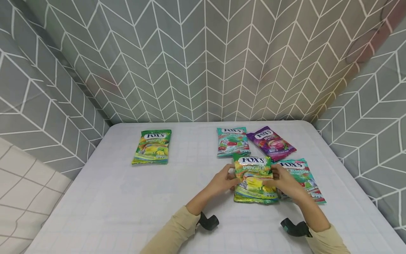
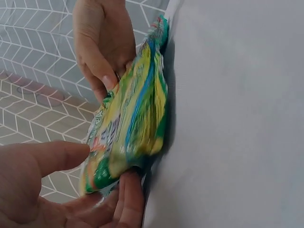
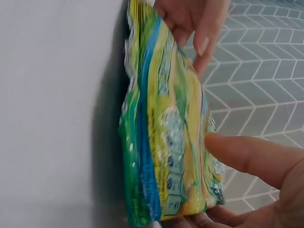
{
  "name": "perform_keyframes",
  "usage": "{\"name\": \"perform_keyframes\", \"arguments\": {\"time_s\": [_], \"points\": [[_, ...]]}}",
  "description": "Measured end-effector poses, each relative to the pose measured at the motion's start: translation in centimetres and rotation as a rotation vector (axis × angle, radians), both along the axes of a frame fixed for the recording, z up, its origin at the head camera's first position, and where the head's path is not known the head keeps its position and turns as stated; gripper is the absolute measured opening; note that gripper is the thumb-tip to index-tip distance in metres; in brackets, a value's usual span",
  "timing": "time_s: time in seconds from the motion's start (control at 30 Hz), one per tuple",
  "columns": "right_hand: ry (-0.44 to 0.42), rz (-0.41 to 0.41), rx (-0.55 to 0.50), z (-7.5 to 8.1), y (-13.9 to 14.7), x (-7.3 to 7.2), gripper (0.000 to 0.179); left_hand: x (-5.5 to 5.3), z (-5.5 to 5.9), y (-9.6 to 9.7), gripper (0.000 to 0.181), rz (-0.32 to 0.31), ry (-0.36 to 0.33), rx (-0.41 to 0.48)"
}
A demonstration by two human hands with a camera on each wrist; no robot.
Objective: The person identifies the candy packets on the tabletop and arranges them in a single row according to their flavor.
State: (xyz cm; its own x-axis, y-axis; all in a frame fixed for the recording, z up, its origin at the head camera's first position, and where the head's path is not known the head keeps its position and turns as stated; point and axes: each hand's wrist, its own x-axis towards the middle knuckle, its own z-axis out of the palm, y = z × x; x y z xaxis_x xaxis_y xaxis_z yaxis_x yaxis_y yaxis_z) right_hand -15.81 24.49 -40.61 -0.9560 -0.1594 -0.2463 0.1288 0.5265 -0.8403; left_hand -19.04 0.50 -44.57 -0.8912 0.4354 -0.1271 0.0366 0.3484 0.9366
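Both hands hold a green-and-yellow Fox's Spring Tea candy bag [image 1: 253,180] by its two sides, at the front right of the table. My left hand [image 1: 223,179] has its thumb on the front face and its fingers tucked under the edge, as the left wrist view shows. On the opposite side my right hand [image 1: 287,181] pinches the bag the same way, thumb on top and fingers beneath. Part of a teal Mint Blossom bag [image 1: 306,180] lies behind the right hand, partly covered by it and the held bag.
Another teal Mint Blossom bag [image 1: 233,141] and a purple Fox's bag [image 1: 271,143] lie just beyond the held one. A second Spring Tea bag [image 1: 152,147] lies at the far left of the white table [image 1: 127,204]. Patterned grey curtains [image 1: 196,70] enclose the table's back and sides.
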Motion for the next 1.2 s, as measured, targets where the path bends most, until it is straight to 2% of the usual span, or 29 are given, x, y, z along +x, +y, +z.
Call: {"name": "perform_keyframes", "arguments": {"time_s": [0.17,0.3,0.5,0.57,0.67,0.97,1.2], "points": [[-0.072,0.022,-0.162,-0.2,-0.6,-0.3,0.097,-0.2,-0.1,-0.3,0.063,-0.008,0.039,-0.021],[-0.079,0.012,-0.196,-0.2,-1.3,-0.9,0.101,-0.6,-0.1,-0.6,0.071,0.009,0.036,0.006],[-0.013,0.056,-0.206,0.8,-2.3,-2.6,0.094,-1.4,0.7,-1.8,0.078,0.043,-0.023,0.184],[0.015,0.078,-0.223,1.4,-2.7,-3.0,0.090,-1.7,1.2,-2.4,0.078,0.034,-0.026,0.241],[0.040,0.099,-0.256,2.3,-3.5,-3.6,0.084,-2.2,2.1,-3.3,0.075,0.040,-0.006,0.275],[0.094,0.176,-0.384,4.1,-6.4,-5.5,0.070,-3.1,4.6,-5.9,0.070,0.156,0.049,0.254],[0.087,0.192,-0.422,4.3,-7.6,-5.8,0.054,-3.1,5.6,-7.3,0.068,0.179,0.062,0.224]]}}
